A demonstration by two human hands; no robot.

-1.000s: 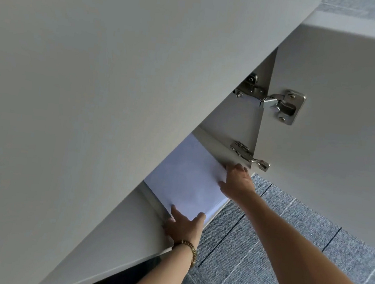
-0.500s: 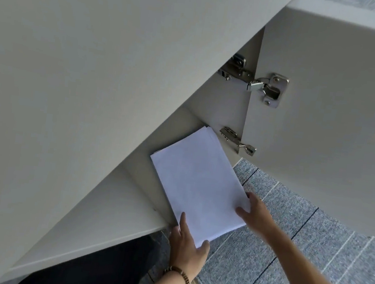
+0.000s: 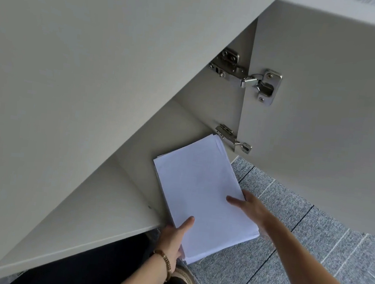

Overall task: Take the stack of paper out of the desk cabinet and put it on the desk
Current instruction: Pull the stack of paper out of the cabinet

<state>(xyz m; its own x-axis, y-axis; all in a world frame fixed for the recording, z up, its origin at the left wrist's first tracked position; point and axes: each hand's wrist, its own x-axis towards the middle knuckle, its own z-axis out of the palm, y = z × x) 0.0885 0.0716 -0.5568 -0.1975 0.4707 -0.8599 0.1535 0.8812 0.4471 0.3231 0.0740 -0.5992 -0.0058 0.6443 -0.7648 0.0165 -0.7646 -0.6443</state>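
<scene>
A white stack of paper [image 3: 201, 194] hangs mostly out of the open desk cabinet [image 3: 183, 127], over the cabinet's front edge and the carpet. My left hand [image 3: 174, 238] grips its near left corner, thumb lying on top. On the right edge, my right hand [image 3: 248, 207] holds the stack with its thumb pressed on the top sheet and fingers underneath. The desk's pale top [image 3: 73, 70] fills the left and upper view, above the cabinet.
The open cabinet door [image 3: 324, 122] stands at the right on two metal hinges [image 3: 254, 79]. Grey carpet tiles [image 3: 297, 259] cover the floor below. My shoe [image 3: 185, 281] and dark trouser leg show at the bottom edge.
Both hands have drawn the paper stack out of the cabinet toward me; it went from lying mostly inside to hanging past the cabinet's front edge. The right hand shifted down the stack's right side.
</scene>
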